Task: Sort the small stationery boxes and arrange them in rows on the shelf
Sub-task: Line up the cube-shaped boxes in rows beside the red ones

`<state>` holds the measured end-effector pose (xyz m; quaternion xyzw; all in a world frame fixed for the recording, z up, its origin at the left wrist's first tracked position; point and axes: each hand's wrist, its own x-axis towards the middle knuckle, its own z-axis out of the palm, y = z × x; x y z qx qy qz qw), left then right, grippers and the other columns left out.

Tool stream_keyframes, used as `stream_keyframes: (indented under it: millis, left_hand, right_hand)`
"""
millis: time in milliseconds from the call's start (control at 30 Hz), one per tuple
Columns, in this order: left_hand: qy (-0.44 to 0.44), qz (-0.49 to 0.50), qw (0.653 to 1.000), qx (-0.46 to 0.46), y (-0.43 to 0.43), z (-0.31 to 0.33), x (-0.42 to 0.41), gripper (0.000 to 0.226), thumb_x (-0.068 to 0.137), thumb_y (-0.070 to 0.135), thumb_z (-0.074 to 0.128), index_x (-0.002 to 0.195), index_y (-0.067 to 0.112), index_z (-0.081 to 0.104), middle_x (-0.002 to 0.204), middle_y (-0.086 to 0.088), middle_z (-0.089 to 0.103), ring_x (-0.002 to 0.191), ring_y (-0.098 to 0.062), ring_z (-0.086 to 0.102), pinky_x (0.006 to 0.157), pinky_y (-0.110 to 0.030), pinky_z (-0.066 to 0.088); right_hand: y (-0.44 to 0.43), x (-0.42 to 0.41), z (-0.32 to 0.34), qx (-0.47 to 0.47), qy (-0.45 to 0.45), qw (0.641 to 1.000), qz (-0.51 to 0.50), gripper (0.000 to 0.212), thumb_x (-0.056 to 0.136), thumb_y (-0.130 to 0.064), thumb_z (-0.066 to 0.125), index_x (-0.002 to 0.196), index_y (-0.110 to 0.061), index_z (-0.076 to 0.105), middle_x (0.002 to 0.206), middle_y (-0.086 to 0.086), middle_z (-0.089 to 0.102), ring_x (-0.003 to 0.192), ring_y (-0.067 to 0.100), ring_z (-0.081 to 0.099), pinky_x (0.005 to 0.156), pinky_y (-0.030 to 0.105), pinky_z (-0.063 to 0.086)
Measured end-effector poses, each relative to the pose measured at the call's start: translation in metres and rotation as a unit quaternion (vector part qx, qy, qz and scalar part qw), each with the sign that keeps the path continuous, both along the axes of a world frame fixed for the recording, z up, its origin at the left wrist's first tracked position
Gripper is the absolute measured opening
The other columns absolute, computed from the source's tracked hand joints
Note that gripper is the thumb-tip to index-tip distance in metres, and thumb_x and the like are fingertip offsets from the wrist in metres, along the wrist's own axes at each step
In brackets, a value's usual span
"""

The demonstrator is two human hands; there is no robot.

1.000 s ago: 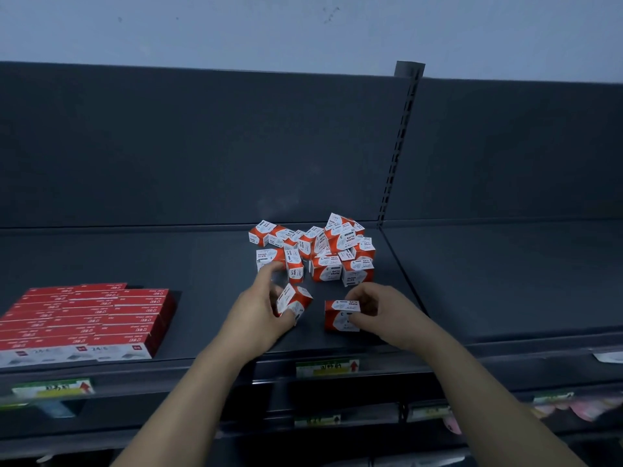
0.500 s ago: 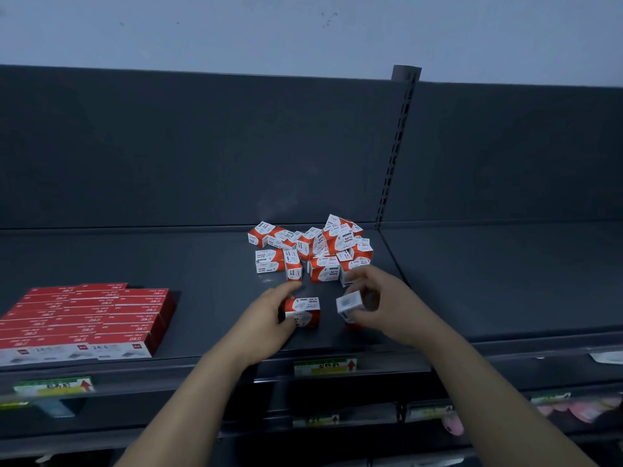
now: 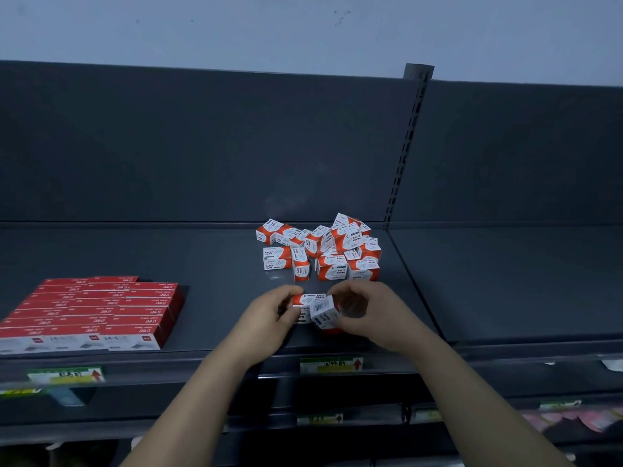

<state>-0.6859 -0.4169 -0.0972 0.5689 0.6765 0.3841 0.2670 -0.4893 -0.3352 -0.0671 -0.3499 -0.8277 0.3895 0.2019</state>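
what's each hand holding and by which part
Left hand grips the red-and-white box by its left end; right hand pinches the barcode-faced box by its right side.

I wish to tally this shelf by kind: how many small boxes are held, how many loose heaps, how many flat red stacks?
Small boxes held: 2, red-topped box in left hand, barcode box in right hand
Heap of small boxes: 1
Flat red stack: 1
Total: 4
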Motion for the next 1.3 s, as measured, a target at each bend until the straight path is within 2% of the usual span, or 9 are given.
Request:
stream_keyframes:
  millis: [100, 233, 467, 633, 733, 833, 1000, 1100, 1300]
  left_hand:
    - [0.008, -0.003, 1.0, -0.004, 0.0, 0.0, -0.003, 0.032, 0.095, 0.021, 0.054, 0.127, 0.024, 0.057, 0.118, 0.008, 0.062, 0.106, -0.005, 0.057, 0.093, -0.021, 0.044]
    - [0.009, -0.01, 1.0, -0.01, -0.001, 0.003, 0.0, 0.032, 0.096, 0.03, 0.051, 0.128, 0.028, 0.056, 0.123, 0.01, 0.059, 0.113, -0.005, 0.054, 0.098, -0.023, 0.042]
    - [0.0, -0.052, 0.999, -0.012, -0.011, 0.01, 0.004, 0.048, 0.076, 0.042, 0.073, 0.12, 0.038, 0.056, 0.111, 0.014, 0.06, 0.095, 0.004, 0.058, 0.083, -0.012, 0.046]
    - [-0.005, -0.11, 0.993, -0.041, -0.009, 0.016, -0.006, 0.038, 0.078, 0.039, 0.074, 0.114, 0.04, 0.059, 0.108, 0.012, 0.063, 0.097, -0.004, 0.061, 0.089, -0.028, 0.05]
    - [0.006, -0.13, 0.988, -0.082, -0.004, 0.019, -0.013, 0.042, 0.079, 0.043, 0.072, 0.118, 0.039, 0.058, 0.106, 0.017, 0.065, 0.097, 0.0, 0.061, 0.089, -0.024, 0.049]
    - [0.012, -0.074, 0.994, -0.074, 0.01, 0.02, -0.021, 0.043, 0.079, 0.049, 0.069, 0.118, 0.031, 0.061, 0.1, 0.013, 0.065, 0.094, -0.004, 0.061, 0.088, -0.024, 0.049]
    - [0.055, 0.008, 0.998, -0.018, 0.034, 0.028, -0.039, 0.013, 0.089, 0.031, 0.062, 0.091, 0.019, 0.067, 0.083, 0.002, 0.068, 0.078, -0.014, 0.062, 0.075, -0.031, 0.049]
    - [0.09, 0.007, 0.996, -0.014, 0.044, 0.033, -0.041, 0.014, 0.09, 0.026, 0.06, 0.095, 0.014, 0.065, 0.089, -0.001, 0.067, 0.082, -0.017, 0.062, 0.077, -0.037, 0.05]
    - [0.125, 0.007, 0.992, -0.026, 0.067, 0.031, -0.042, 0.04, 0.086, 0.032, 0.064, 0.124, 0.031, 0.053, 0.117, 0.009, 0.049, 0.101, -0.011, 0.054, 0.084, -0.026, 0.045]
  right_hand:
    - [0.0, -0.002, 0.001, 0.036, -0.029, 0.999, 0.022, 0.04, 0.079, -0.016, 0.072, 0.116, -0.03, 0.063, 0.102, -0.018, 0.058, 0.094, -0.003, 0.056, 0.079, 0.013, 0.046]
    - [-0.001, -0.003, -0.002, -0.007, 0.016, 1.0, -0.006, 0.043, 0.073, -0.017, 0.079, 0.11, -0.03, 0.061, 0.103, -0.012, 0.06, 0.092, 0.004, 0.059, 0.082, 0.024, 0.054]
    - [-0.007, -0.007, -0.006, -0.054, 0.005, 0.999, -0.005, 0.039, 0.073, -0.021, 0.079, 0.107, -0.028, 0.062, 0.093, -0.009, 0.064, 0.08, 0.006, 0.064, 0.074, 0.024, 0.056]
    - [-0.007, -0.004, -0.002, -0.106, 0.002, 0.994, 0.017, 0.026, 0.075, -0.025, 0.078, 0.098, -0.029, 0.066, 0.091, -0.007, 0.068, 0.082, 0.008, 0.066, 0.076, 0.028, 0.057]
    - [0.001, -0.006, 0.004, -0.046, -0.015, 0.998, -0.034, 0.014, 0.085, -0.027, 0.069, 0.098, -0.029, 0.065, 0.094, -0.012, 0.066, 0.086, 0.002, 0.061, 0.073, 0.019, 0.051]
    - [0.02, -0.013, 0.006, 0.083, -0.046, 0.99, -0.105, 0.022, 0.09, -0.022, 0.06, 0.112, -0.028, 0.061, 0.101, -0.018, 0.057, 0.09, -0.001, 0.054, 0.075, 0.01, 0.04]
    - [0.052, -0.039, 0.001, 0.201, -0.174, 0.96, -0.089, 0.043, 0.09, -0.022, 0.059, 0.132, -0.022, 0.05, 0.13, -0.004, 0.053, 0.119, 0.015, 0.045, 0.097, 0.03, 0.041]
    - [0.059, -0.051, 0.002, 0.22, -0.213, 0.947, -0.094, 0.046, 0.085, -0.026, 0.064, 0.13, -0.021, 0.052, 0.126, -0.003, 0.048, 0.116, 0.016, 0.047, 0.092, 0.032, 0.046]
    - [0.062, -0.049, 0.008, 0.166, -0.225, 0.955, -0.097, 0.034, 0.079, -0.039, 0.07, 0.108, -0.027, 0.056, 0.11, -0.008, 0.052, 0.098, 0.013, 0.054, 0.079, 0.031, 0.048]
